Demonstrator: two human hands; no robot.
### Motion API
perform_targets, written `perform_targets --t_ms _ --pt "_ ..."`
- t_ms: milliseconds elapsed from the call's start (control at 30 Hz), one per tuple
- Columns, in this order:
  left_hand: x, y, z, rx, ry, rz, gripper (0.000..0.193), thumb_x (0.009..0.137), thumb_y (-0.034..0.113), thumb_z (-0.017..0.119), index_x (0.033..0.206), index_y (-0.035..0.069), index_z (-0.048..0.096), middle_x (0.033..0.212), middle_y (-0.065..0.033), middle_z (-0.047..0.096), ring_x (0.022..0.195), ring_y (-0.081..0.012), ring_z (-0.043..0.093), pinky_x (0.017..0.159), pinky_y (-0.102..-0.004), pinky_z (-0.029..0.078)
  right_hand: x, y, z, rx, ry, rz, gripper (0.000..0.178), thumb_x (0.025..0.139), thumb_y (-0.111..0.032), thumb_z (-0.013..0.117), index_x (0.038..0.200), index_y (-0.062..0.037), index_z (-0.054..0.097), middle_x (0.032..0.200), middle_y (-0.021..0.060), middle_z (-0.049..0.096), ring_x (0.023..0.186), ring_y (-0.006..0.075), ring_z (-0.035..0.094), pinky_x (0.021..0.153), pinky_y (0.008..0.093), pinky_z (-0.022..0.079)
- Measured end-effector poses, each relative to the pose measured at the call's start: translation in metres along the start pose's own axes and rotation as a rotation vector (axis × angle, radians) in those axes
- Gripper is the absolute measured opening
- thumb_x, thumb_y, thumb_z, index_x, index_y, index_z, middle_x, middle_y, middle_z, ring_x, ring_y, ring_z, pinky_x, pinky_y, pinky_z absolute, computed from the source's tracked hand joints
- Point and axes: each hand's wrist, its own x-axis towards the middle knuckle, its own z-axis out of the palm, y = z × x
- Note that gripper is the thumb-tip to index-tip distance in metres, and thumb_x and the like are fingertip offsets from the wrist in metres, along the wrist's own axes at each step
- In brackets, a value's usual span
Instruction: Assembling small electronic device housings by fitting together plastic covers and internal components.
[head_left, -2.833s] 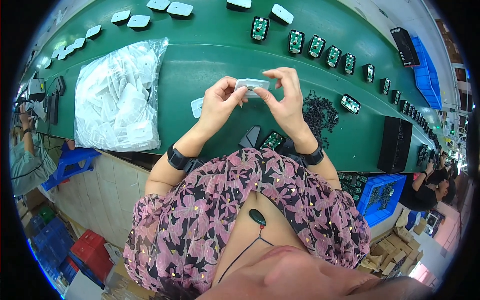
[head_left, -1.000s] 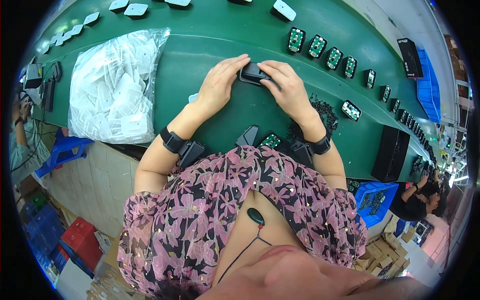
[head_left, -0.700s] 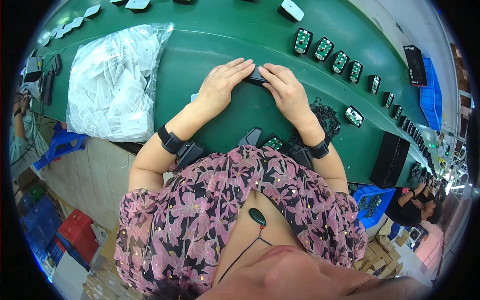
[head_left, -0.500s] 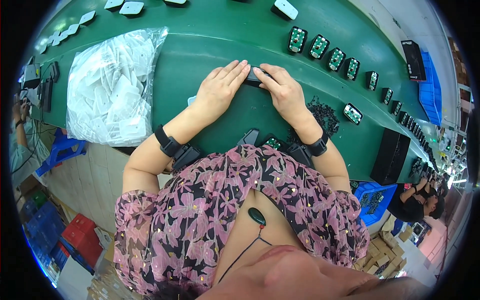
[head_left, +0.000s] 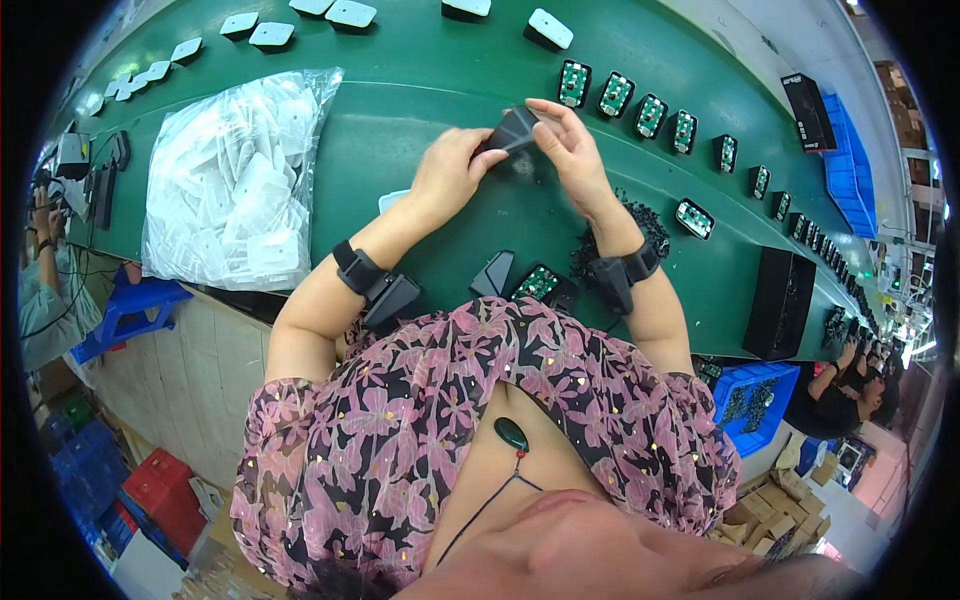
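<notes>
Above the green bench [head_left: 360,130], a black plastic housing [head_left: 515,130] is lifted and tilted between my two hands. My left hand [head_left: 452,165] pinches its left edge, thumb on the near side. My right hand [head_left: 572,160] grips the right side, thumb on the face and fingers curled behind. Close to my body lie another dark housing [head_left: 493,272] and a housing with a green circuit board [head_left: 538,283]. By my right wrist is a pile of small black parts [head_left: 645,232]. Just right of it sits an open housing with a board [head_left: 695,218].
A clear bag of white plates [head_left: 235,185] lies left. Housings with boards [head_left: 616,94] line the far right; white-topped units [head_left: 272,37] run along the far left. A black box [head_left: 780,305] stands right, above a blue bin [head_left: 755,405]. Other people work at both sides.
The housing, earlier low on the bench under both hands, is now raised and tilted. My left hand changed from flat fingers to a pinch, and my right fingers moved behind it. The view shifted slightly.
</notes>
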Motion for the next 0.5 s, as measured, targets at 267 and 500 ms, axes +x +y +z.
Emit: perform_targets --t_ms 267,500 --pt "0.005 -0.002 -0.027 -0.577 -0.117 -0.396 0.033 0.094 0.023 0.059 0.116 -0.001 0.062 0.097 -0.0127 0.069 0.085 -0.0164 0.064 0.076 -0.0283 0.051 0.04 -0.035 -0.022 -0.058 0.233 -0.233 0.04 0.085 -0.005 0.071 0.119 0.0016 0.05 0.108 0.0116 0.063 0.099 0.0176 0.061 0.087 0.0305 0.051" --pt "-0.052 0.008 -0.086 0.199 -0.079 0.032 0.04 0.077 0.021 0.074 0.11 0.002 0.06 0.1 -0.0145 0.058 0.086 -0.0308 0.056 0.077 -0.0384 0.047 0.131 -0.014 -0.19 -0.677 0.371 -0.271 0.032 0.088 -0.02 0.07 0.115 -0.0038 0.065 0.104 0.0046 0.067 0.094 0.0134 0.061 0.082 0.0273 0.049"
